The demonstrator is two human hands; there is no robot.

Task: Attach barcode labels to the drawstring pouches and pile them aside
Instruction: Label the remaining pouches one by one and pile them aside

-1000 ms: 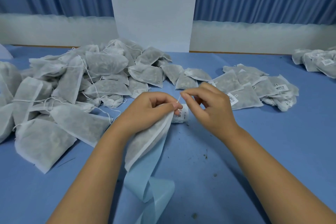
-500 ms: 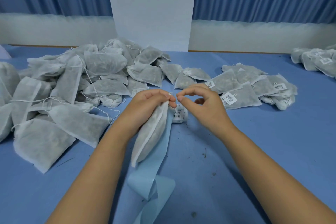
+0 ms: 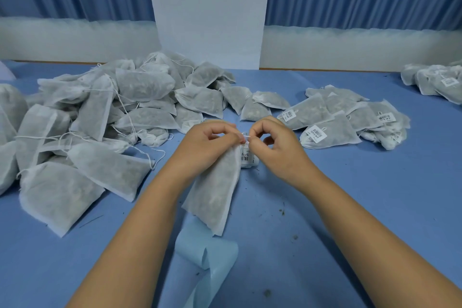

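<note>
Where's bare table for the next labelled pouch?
Bare table: right of the right hand, nearer than the labelled pile; the gap between that pile and the far-right pile. Crowded: the unlabelled heap fills the left; left hand, pouch and backing strip hold the centre.

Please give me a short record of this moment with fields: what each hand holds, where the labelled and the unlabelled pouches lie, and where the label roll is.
left hand: grips the top of the held pouch
right hand: pinches the drawstring at the pouch's top
unlabelled pile: on the table, left of the hands
labelled pile: right of the hands, barcodes facing up
label roll: on the table between the hands, beside the held pouch
backing strip: light blue, trails toward the camera
</note>
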